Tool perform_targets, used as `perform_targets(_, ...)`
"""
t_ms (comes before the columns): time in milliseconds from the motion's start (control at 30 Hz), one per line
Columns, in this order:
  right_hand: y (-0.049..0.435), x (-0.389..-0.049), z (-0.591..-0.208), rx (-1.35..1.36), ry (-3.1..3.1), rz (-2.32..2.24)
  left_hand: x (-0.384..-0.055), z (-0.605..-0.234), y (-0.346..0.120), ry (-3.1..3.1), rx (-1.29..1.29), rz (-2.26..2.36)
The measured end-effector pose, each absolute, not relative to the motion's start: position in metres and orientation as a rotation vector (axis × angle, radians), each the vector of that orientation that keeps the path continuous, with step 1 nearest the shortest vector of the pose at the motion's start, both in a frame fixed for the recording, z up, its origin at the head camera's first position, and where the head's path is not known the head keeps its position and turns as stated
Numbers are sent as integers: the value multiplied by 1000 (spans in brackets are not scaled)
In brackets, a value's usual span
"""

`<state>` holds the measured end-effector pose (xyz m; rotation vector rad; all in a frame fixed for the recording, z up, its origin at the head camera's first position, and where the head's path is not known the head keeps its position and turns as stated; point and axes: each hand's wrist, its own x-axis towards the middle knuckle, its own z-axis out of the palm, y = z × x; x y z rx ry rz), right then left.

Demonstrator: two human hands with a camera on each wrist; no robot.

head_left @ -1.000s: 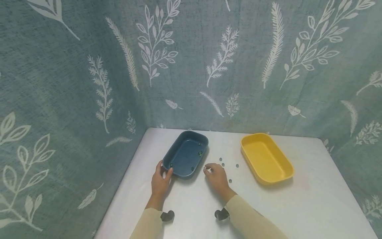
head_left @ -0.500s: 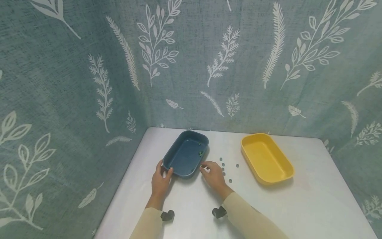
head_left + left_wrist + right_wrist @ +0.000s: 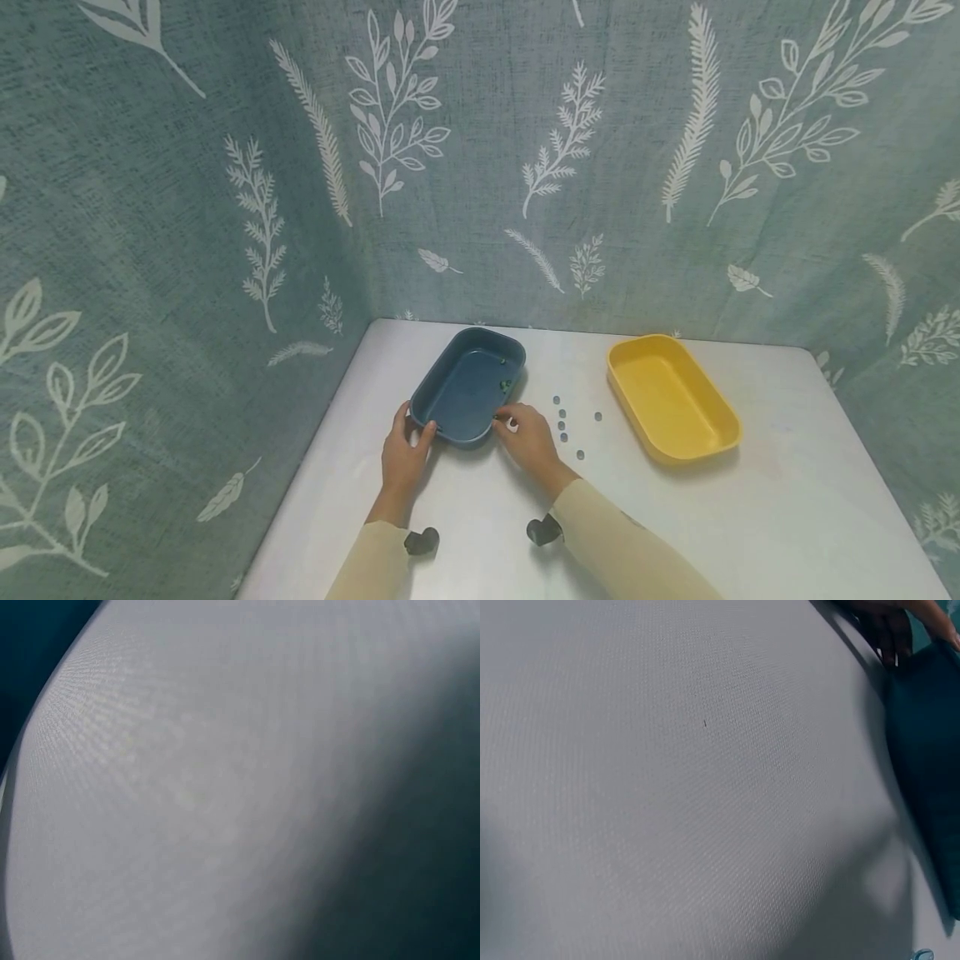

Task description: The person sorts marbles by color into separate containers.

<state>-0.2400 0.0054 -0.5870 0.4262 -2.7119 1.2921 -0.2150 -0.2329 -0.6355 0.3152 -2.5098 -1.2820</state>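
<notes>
A deep blue rectangular tray (image 3: pixel 467 385) with rounded corners sits at the back left of the white table. My left hand (image 3: pixel 403 461) grips its near-left corner, thumb over the rim and fingers along the outer side. My right hand (image 3: pixel 528 437) is at the tray's near-right rim, thumb and forefinger pinching a small dark bead (image 3: pixel 496 417). Inside the tray, a few green glass beads (image 3: pixel 506 385) lie along the right side. Several more beads (image 3: pixel 562 413) are scattered on the table right of my right hand. In the right wrist view, the tray (image 3: pixel 928 761) stands at the right edge.
A yellow tray (image 3: pixel 670 400) of similar shape stands at the right on the white table (image 3: pixel 480 533). Leaf-patterned grey-green cloth (image 3: pixel 480 183) hangs behind the table and on its left. The left wrist view shows mostly white tabletop (image 3: pixel 187 780) and a dark shadow.
My right hand has moved left over about one second, from the table beside the blue tray to its near-right rim, still pinching. My left hand has stayed on the tray.
</notes>
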Motion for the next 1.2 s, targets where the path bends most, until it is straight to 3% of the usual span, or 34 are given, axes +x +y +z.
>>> perform_targets(1200, -2, -237, -601, 550, -2740, 1258, -214, -634, -231, -2537, 360, -1271)
